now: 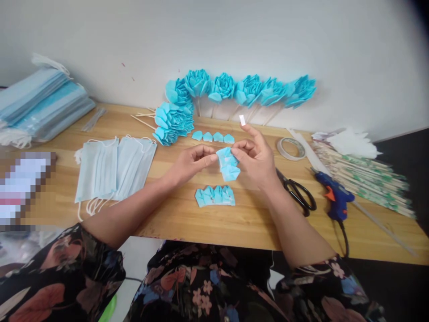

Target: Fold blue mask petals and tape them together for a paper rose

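Observation:
My left hand (191, 163) and my right hand (256, 156) meet above the wooden table (174, 219), both pinching a folded blue petal piece (228, 164) between thumb and fingers. A small white strip of tape (241, 119) sticks to my right index fingertip. Below the hands lies a row of folded blue petals (215, 196). A smaller row of petals (213, 137) lies further back. Finished blue flowers on sticks (234, 89) lean on the wall, with a cluster (172, 120) lying on the table.
Flat blue face masks (114, 167) lie left of centre, and a tall mask stack (40, 105) sits far left. A tape roll (291, 148), black scissors (298, 192), a blue glue gun (333, 194) and bundled sticks (362, 176) lie right.

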The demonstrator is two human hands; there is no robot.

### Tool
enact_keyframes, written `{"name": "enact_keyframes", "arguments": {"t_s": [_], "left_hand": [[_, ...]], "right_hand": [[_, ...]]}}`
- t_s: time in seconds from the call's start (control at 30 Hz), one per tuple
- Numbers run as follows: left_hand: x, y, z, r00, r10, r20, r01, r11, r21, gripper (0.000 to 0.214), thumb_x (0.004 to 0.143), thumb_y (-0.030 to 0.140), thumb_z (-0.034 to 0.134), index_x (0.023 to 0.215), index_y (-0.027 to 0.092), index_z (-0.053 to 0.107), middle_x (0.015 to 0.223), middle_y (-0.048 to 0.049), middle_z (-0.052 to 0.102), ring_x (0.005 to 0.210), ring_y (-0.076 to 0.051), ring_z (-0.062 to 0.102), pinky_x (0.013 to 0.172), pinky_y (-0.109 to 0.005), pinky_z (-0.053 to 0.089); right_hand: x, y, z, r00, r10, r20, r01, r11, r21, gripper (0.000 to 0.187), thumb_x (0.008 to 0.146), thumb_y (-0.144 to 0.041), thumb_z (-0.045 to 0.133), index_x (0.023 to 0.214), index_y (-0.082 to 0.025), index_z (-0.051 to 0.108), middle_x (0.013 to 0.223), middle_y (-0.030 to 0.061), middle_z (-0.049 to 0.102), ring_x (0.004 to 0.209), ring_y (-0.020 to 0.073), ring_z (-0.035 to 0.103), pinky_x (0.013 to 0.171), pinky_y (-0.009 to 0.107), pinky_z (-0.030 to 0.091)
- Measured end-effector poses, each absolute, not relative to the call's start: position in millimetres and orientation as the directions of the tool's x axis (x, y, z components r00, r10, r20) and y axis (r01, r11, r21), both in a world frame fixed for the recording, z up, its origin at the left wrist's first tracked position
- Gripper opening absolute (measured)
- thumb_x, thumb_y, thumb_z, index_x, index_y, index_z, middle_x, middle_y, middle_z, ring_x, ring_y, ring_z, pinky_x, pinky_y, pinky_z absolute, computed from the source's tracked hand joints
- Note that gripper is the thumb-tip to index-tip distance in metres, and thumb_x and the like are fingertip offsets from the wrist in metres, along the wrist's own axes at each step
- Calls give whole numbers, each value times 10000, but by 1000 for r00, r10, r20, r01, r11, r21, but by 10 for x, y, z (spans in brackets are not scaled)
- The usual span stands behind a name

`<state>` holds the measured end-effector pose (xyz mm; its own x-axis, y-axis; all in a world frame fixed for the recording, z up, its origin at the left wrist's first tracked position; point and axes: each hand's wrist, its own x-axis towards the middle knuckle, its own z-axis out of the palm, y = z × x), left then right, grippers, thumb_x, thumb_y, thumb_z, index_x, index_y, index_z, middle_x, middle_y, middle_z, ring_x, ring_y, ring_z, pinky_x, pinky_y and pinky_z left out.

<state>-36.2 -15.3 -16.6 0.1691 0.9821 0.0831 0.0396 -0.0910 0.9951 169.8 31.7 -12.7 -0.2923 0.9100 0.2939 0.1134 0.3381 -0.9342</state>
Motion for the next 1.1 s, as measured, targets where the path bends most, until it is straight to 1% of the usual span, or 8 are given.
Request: {"name": "enact_keyframes", "arguments": {"t_s": [0.27, 0.37, 0.47, 0.53, 0.63, 0.77, 0.93, 1.1], "left_hand": [[-340, -175, -144, 189, 980, 68, 65, -81, 995, 309, 798, 451, 734, 797, 158, 638, 753, -9, 628, 680, -114, 524, 637, -255, 399], [-347, -172, -161, 211, 977, 29, 96, -50, 994, 294, 800, 425, 720, 741, 154, 621, 704, -3, 608, 644, -109, 513, 620, -256, 387], [-354, -169, -165, 201, 979, 15, 67, -29, 997, 292, 794, 416, 719, 720, 159, 603, 681, -1, 606, 625, -107, 517, 610, -254, 394], [-353, -167, -159, 172, 985, 15, 53, -25, 998, 298, 786, 421, 724, 706, 165, 593, 656, 7, 591, 605, -102, 504, 593, -250, 390], [-344, -168, -140, 143, 990, 22, 57, -31, 998, 321, 778, 435, 730, 677, 175, 573, 625, 18, 565, 580, -97, 480, 581, -249, 389], [-349, -171, -89, 171, 985, 23, 58, -33, 998, 324, 804, 468, 697, 709, 174, 598, 648, 4, 586, 595, -108, 501, 604, -257, 417], [-385, -164, -36, 142, 989, 47, 87, -60, 994, 343, 848, 507, 633, 792, 170, 660, 705, -18, 607, 650, -134, 523, 614, -267, 422], [-391, -138, -91, 171, 983, 62, 129, -84, 988, 322, 797, 478, 701, 759, 163, 649, 725, -12, 622, 682, -132, 527, 647, -270, 408]], "right_hand": [[1661, 283, -151, -351, 894, 278, 137, 343, -929, 615, 848, -359, 699, 1419, -337, 473, 885, -1, 698, 747, 186, 667, 639, 347, 578], [1656, 269, -146, -360, 892, 274, 139, 341, -930, 554, 874, -363, 672, 1399, -332, 496, 870, -8, 700, 739, 180, 658, 666, 349, 571], [1663, 269, -129, -359, 889, 284, 146, 354, -924, 494, 921, -406, 616, 1397, -326, 509, 857, -4, 703, 766, 183, 660, 717, 365, 573], [1667, 276, -127, -368, 886, 282, 130, 350, -928, 508, 922, -415, 618, 1407, -323, 501, 880, 0, 714, 789, 183, 666, 731, 361, 572], [1666, 282, -147, -401, 882, 247, 114, 315, -942, 583, 888, -381, 671, 1434, -323, 474, 924, 1, 724, 765, 169, 659, 671, 324, 557], [1659, 275, -179, -419, 876, 238, 114, 311, -944, 595, 878, -307, 669, 1439, -324, 473, 877, -18, 694, 711, 148, 629, 630, 298, 539], [1653, 250, -152, -431, 873, 226, 156, 319, -935, 607, 870, -262, 658, 1441, -349, 474, 855, -17, 687, 705, 162, 624, 610, 309, 535], [1635, 193, -91, -463, 849, 257, 260, 407, -876, 608, 851, -217, 670, 1423, -340, 506, 852, -29, 702, 745, 161, 656, 715, 331, 558]]}}
